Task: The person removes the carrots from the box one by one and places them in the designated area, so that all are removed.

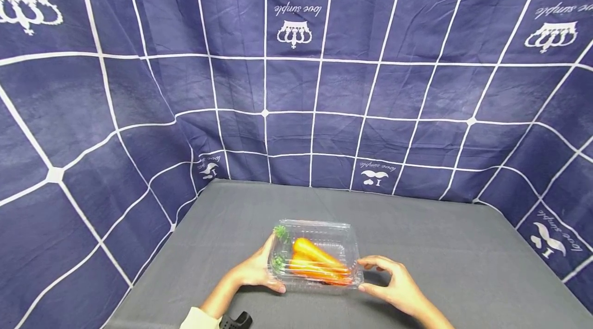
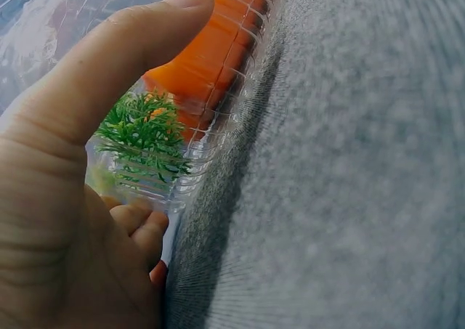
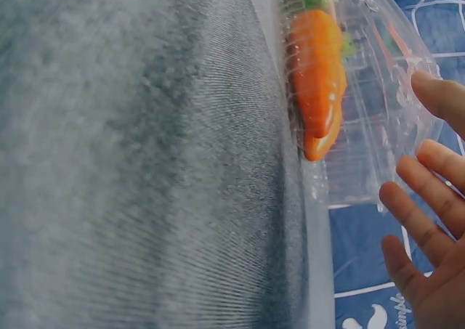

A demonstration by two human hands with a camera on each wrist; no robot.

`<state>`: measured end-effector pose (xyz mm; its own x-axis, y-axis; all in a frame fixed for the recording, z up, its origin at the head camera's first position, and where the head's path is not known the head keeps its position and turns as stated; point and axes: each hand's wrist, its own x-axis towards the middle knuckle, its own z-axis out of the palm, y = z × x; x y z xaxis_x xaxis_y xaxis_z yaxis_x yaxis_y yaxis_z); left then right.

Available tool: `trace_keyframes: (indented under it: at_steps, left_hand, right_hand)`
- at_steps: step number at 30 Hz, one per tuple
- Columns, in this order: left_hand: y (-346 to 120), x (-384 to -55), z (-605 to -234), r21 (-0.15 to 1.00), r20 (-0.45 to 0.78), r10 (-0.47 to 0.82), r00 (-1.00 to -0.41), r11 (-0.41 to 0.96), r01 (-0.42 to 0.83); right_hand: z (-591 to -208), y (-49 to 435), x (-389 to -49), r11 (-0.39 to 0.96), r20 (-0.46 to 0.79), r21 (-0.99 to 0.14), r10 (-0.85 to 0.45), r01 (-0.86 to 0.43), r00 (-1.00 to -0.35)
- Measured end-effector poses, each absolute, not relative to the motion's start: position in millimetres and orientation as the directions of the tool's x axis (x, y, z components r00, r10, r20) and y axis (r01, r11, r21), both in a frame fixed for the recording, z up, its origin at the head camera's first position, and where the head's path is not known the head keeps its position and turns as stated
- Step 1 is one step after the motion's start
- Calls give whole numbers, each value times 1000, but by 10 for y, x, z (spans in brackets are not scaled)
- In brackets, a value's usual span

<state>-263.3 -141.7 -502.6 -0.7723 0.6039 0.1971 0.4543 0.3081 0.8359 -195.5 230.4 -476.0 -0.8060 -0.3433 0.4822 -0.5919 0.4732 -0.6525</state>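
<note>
A clear plastic clamshell box (image 1: 319, 224) rests on the grey tabletop between both hands. Inside lie two orange carrots (image 1: 317, 257) with green leafy tops (image 1: 278, 263) toward the left end. My left hand (image 1: 252, 270) grips the box's left end, thumb along the front side and fingers bent round the end; the left wrist view shows its thumb (image 2: 123, 49) across the clear wall. At the right end is my right hand (image 1: 394, 282), thumb and fingertips right at the box's edge. Its fingers (image 3: 414, 220) look spread and fairly straight in the right wrist view.
A grey cloth-covered table (image 1: 445, 246) extends around the box. Behind it and at both sides hangs a dark blue curtain (image 1: 296, 87) with white grid lines and printed motifs. A black band (image 1: 236, 320) shows near the left sleeve (image 1: 200, 319).
</note>
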Motion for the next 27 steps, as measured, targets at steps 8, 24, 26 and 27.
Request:
trace_keyframes:
  at_steps: [8,24,26,27]
  left_hand:
    - [-1449,-2611,-5044,837,184,600,-779,320,444]
    - [-1399,-2590,-4992,824,62,540,-840,448,348]
    - [-1401,-2587,-4987,828,67,544,-837,437,351]
    - [-1404,-2587,-4982,829,73,544,-836,433,354]
  right_hand:
    - [-4693,2303,-2002,389,544,-640,-378,-662,-749]
    - [-4219,2289,-2327,420,611,-586,-333,-693,-718]
    - [-4175,2279,-2378,420,612,-592,-322,-688,-723]
    - [-4152,2274,-2412,420,610,-598,-314,-683,-727]
